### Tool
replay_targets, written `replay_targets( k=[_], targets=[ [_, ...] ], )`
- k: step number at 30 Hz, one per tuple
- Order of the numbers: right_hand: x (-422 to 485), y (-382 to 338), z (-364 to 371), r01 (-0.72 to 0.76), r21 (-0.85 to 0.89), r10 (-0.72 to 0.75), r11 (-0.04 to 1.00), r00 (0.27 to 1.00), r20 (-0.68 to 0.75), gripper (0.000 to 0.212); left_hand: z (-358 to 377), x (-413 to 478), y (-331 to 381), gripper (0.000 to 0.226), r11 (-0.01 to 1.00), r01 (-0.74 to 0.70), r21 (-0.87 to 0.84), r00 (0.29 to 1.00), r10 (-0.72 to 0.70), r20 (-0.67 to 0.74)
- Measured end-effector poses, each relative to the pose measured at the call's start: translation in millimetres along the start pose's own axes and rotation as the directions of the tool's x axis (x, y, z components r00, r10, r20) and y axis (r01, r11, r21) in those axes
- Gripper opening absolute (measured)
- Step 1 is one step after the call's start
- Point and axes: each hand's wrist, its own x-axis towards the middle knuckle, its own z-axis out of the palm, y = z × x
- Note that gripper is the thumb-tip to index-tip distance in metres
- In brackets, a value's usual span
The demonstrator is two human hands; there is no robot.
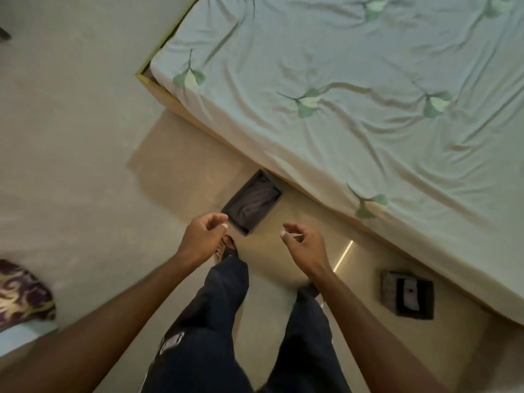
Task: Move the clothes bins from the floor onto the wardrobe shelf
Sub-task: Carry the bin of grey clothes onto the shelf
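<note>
Two grey fabric clothes bins stand on the floor along the bed's side. The nearer-centre bin (251,203) holds dark folded cloth and lies just beyond my hands. The second bin (407,295) sits to the right, with folded grey and dark items inside. My left hand (202,236) hovers above the floor at the first bin's near corner, fingers loosely curled, holding nothing. My right hand (304,243) hangs to the right of that bin, fingers relaxed and empty. Neither hand touches a bin. The wardrobe shelf is out of view.
A bed (354,109) with a pale green leaf-print sheet fills the upper right; its wooden frame (181,110) borders the bins. A patterned purple cushion (22,293) lies at the left edge. My legs in dark trousers (215,321) stand on the beige floor.
</note>
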Motion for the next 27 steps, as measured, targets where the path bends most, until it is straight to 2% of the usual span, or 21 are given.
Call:
replay_targets(
  k=[4,9,12,14,16,18,20,23,27],
  targets=[
    [82.0,39.3,53.4,-0.129,0.047,0.129,0.991,0.992,0.004,0.028,14.5,102.3,-38.9,0.028,0.957,-0.008,0.290,0.992,-0.028,0.120],
    [204.8,136.2,128.4,-0.205,-0.021,0.206,0.978,0.977,0.054,0.027,69.6,252.8,-108.4,0.035,0.827,-0.068,0.559,0.965,-0.088,0.247],
    [273.3,189.4,167.3,-0.204,-0.088,0.211,0.975,0.975,0.074,0.036,102.4,337.0,-148.6,0.039,0.781,-0.101,0.617,0.968,-0.066,0.242],
    [314.7,224.2,188.1,-0.208,-0.177,0.219,0.962,0.975,0.044,0.047,123.9,385.8,-178.1,0.048,0.705,-0.126,0.698,0.977,-0.035,0.212],
    [345.9,256.0,203.5,-0.248,-0.266,0.267,0.932,0.963,0.035,0.056,143.1,421.4,-201.8,0.056,0.635,-0.128,0.762,0.968,-0.088,0.236],
    [367.2,281.8,214.9,-0.288,-0.273,0.314,0.918,0.948,0.055,0.059,159.2,447.7,-218.1,0.066,0.622,-0.132,0.772,0.950,-0.143,0.277],
    [379.6,297.8,222.7,-0.272,-0.260,0.299,0.927,0.951,0.074,0.062,170.3,463.7,-229.7,0.071,0.608,-0.125,0.784,0.960,-0.124,0.250],
    [380.9,302.2,222.2,-0.188,-0.316,0.236,0.930,0.964,0.122,0.071,175.1,461.8,-237.1,0.054,0.590,-0.152,0.793,0.978,-0.026,0.206],
    [354.2,289.9,199.3,-0.146,-0.384,0.228,0.912,0.957,0.179,0.075,162.6,424.9,-235.0,0.033,0.592,-0.226,0.774,0.966,0.034,0.256]
  ],
)
